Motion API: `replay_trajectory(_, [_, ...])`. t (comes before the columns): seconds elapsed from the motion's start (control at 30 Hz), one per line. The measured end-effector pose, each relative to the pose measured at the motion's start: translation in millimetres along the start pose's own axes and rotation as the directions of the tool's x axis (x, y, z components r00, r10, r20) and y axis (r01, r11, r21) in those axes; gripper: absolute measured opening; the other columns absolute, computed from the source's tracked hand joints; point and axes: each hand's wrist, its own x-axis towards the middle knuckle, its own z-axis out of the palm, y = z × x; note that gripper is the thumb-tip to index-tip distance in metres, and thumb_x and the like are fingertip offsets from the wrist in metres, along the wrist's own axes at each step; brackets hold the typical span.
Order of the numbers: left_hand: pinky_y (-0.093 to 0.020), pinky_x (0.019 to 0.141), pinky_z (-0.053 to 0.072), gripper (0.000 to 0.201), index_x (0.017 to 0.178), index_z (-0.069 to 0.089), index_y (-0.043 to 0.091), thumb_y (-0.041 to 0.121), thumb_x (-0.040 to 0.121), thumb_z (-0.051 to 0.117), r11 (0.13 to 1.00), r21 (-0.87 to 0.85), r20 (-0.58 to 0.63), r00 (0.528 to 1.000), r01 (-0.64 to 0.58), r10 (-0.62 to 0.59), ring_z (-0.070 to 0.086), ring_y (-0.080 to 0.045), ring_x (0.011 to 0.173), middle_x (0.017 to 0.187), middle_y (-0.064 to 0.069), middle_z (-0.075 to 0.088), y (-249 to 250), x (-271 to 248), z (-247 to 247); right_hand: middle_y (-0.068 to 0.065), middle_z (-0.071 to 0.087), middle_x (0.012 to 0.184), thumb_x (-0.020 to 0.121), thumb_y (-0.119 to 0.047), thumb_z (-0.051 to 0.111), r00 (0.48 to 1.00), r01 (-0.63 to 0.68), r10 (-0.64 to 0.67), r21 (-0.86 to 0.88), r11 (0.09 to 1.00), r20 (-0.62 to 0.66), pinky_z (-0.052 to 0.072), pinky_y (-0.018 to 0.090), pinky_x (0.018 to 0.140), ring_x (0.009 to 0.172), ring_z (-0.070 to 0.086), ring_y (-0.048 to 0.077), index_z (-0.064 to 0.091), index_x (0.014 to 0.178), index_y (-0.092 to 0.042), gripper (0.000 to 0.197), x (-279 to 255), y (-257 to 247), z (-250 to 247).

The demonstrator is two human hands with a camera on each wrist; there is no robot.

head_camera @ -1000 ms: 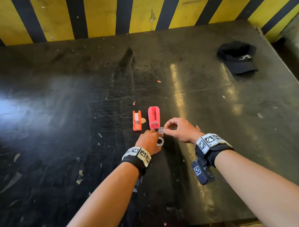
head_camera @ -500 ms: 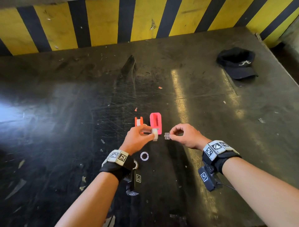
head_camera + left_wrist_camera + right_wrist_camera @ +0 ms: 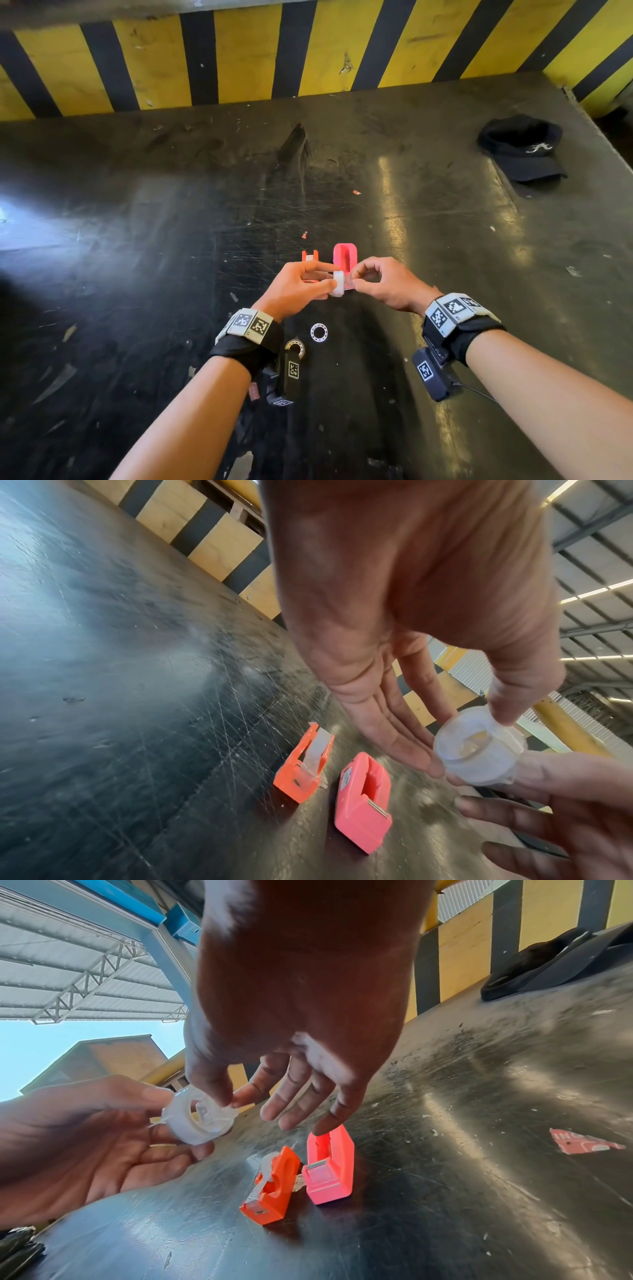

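Two probably light, slippery parts: my left grip (image 3: 298,286) pinches the white tape roll (image 3: 338,283) by its rim, my right grip (image 3: 387,284) pinches the clear plastic hub (image 3: 207,1113).

**Objects Counted by Kind**

Hands, two: left hand (image 3: 296,291) and right hand (image 3: 390,287), holding one tape roll (image 3: 338,283) and one small clear piece (image 3: 205,1113). Tape dispensers, two, at twelve o'clock of them: orange dispenser (image 3: 293,779), pink dispenser (image 3: 345,260). Loose rings, two, at six o'clock: white ring (image 3: 319,331), darker ring (image 3: 295,346). One black cap (image 3: 522,150) lies at two o'clock.
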Motion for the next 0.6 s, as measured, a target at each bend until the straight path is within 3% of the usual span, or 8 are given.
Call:
replay_trajectory(0.13, [-0.022, 0.078, 0.063, 0.028, 0.121, 0.075, 0.011, 0.009, 0.093, 0.072, 0.999, -0.043, -0.003, 1.000, 0.016, -0.016, 0.079, -0.010, 0.095, 0.110, -0.009, 0.079, -0.6, -2.3, 0.0, -0.002, 0.078, 0.098, 0.086, -0.031, 0.077, 1.000, -0.006, 0.006, 0.052, 0.999, 0.001, 0.058, 0.041, 0.095, 0.095, 0.074, 0.020, 0.077, 0.090, -0.022, 0.009, 1.3, 0.9, 4.7])
replay_trajectory(0.23, [-0.030, 0.086, 0.065, 0.027, 0.121, 0.075, 0.009, 0.008, 0.094, 0.072, 0.995, -0.094, 0.001, 1.000, 0.019, -0.019, 0.078, -0.018, 0.102, 0.111, -0.011, 0.079, -1.1, -3.5, -0.6, 0.004, 0.079, 0.099, 0.087, -0.030, 0.078, 1.000, -0.023, 0.024, 0.104, 0.994, -0.004, 0.056, 0.041, 0.094, 0.094, 0.074, 0.025, 0.077, 0.092, -0.020, 0.011, 3.1, 0.9, 8.3])
replay_trajectory(0.4, [-0.034, 0.091, 0.064, 0.033, 0.125, 0.073, 0.009, 0.011, 0.092, 0.074, 0.995, -0.100, 0.001, 1.000, 0.017, -0.017, 0.077, -0.019, 0.107, 0.116, -0.010, 0.078, 3.2, 0.4, 1.9, -0.008, 0.071, 0.079, 0.089, -0.022, 0.076, 0.998, -0.057, 0.057, 0.104, 0.993, 0.001, 0.047, 0.022, 0.071, 0.064, 0.058, 0.000, 0.078, 0.098, -0.016, 0.011, 6.9, -7.3, 14.3])
replay_trajectory(0.53, [-0.038, 0.094, 0.063, 0.035, 0.123, 0.075, 0.013, 0.013, 0.088, 0.079, 0.998, -0.064, 0.000, 1.000, 0.001, -0.001, 0.075, -0.019, 0.110, 0.117, -0.007, 0.078, 2.2, 3.0, -1.8, -0.013, 0.066, 0.069, 0.090, -0.017, 0.074, 0.997, -0.076, 0.078, 0.107, 0.991, -0.014, 0.044, 0.020, 0.066, 0.058, 0.055, -0.001, 0.077, 0.098, -0.013, 0.009, 7.4, -9.5, 11.4])
replay_trajectory(0.6, [-0.039, 0.095, 0.063, 0.035, 0.122, 0.075, 0.013, 0.013, 0.088, 0.079, 0.999, -0.046, 0.004, 1.000, 0.003, -0.002, 0.075, -0.019, 0.110, 0.117, -0.006, 0.077, 2.5, 3.0, -3.3, -0.008, 0.068, 0.073, 0.091, -0.018, 0.073, 0.997, -0.078, 0.079, 0.103, 0.992, -0.002, 0.050, 0.027, 0.069, 0.064, 0.058, 0.004, 0.076, 0.096, -0.012, 0.009, 6.2, -10.6, 9.9])
